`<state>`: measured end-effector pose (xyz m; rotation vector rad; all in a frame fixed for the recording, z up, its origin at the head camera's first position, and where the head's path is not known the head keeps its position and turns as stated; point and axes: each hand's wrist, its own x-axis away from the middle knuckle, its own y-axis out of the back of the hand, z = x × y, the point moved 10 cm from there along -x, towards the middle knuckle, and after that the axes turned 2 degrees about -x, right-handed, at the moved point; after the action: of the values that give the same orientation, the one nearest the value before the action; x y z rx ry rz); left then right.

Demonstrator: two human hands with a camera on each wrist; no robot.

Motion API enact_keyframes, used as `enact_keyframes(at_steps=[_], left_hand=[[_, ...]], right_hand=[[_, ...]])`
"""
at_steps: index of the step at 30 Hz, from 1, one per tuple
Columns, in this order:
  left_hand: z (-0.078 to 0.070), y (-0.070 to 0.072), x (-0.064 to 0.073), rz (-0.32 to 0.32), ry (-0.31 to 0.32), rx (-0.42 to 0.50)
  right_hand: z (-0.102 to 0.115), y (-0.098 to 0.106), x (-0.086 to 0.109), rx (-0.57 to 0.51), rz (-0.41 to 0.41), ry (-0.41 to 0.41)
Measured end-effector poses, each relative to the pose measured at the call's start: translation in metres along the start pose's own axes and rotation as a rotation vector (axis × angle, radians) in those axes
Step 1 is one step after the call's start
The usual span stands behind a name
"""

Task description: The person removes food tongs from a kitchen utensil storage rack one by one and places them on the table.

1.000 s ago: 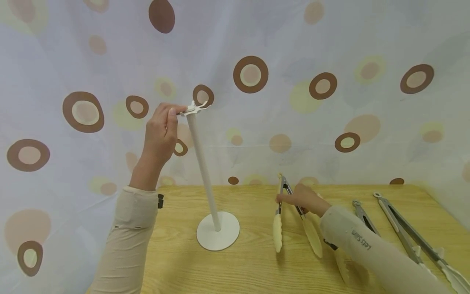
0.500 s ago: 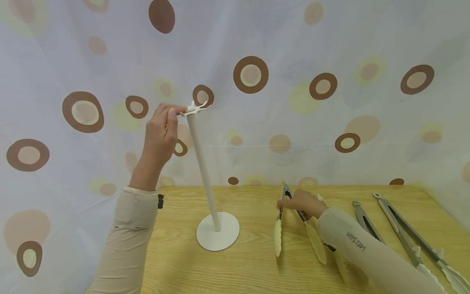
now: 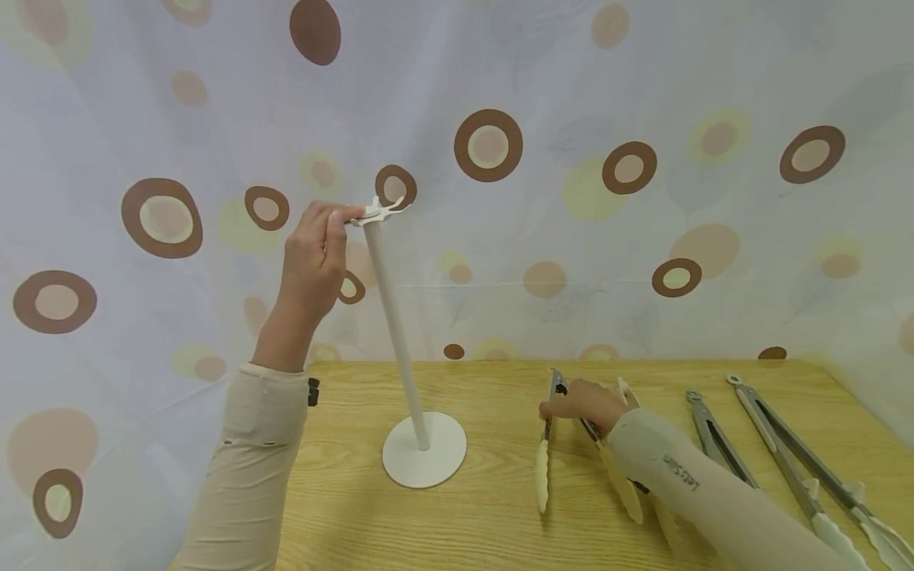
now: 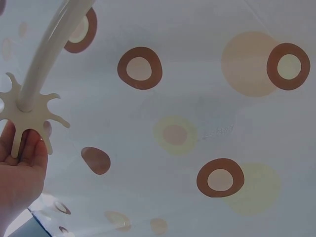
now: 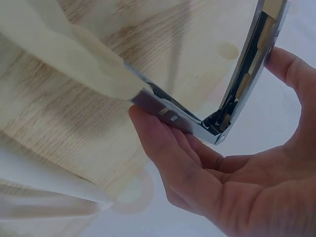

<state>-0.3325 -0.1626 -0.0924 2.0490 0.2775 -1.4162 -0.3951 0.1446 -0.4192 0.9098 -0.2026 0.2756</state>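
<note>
A white stand rises from a round base on the table. My left hand pinches the edge of its pronged top; from below, in the left wrist view, the fingers curl around the curved hooks. To the right of the stand, my right hand grips metal tongs with cream scalloped tips. These tongs are spread in a V, thumb on one arm and fingers along the other. In the head view, my hand and sleeve cover part of the far arm.
Another cream-tipped pair of tongs lies partly hidden under my right sleeve. Further right, two grey tongs, a shorter one and a longer one, lie on the wooden table. A dotted curtain hangs behind.
My right hand and the tongs have come down and slightly toward me, the tips now lower in the head view. My left hand and the stand have stayed still.
</note>
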Motion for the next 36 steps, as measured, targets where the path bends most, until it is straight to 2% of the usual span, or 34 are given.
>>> enact_keyframes(at_steps=[3, 15, 21, 27, 36], left_hand=[[-0.001, 0.000, 0.000, 0.005, 0.000, -0.004], [-0.001, -0.001, -0.001, 0.005, -0.001, 0.001], [-0.001, 0.000, 0.000, 0.002, -0.001, 0.000], [0.000, 0.000, 0.000, -0.006, 0.000, -0.006], [-0.003, 0.000, 0.000, -0.001, -0.005, 0.004]], right_hand=[[-0.002, -0.003, -0.002, 0.001, 0.005, -0.005], [-0.003, -0.012, -0.009, 0.172, -0.012, 0.012], [-0.004, -0.018, -0.011, 0.165, -0.011, 0.013], [-0.005, -0.024, -0.015, 0.159, -0.044, 0.019], [-0.003, -0.024, -0.012, 0.252, -0.058, -0.010]])
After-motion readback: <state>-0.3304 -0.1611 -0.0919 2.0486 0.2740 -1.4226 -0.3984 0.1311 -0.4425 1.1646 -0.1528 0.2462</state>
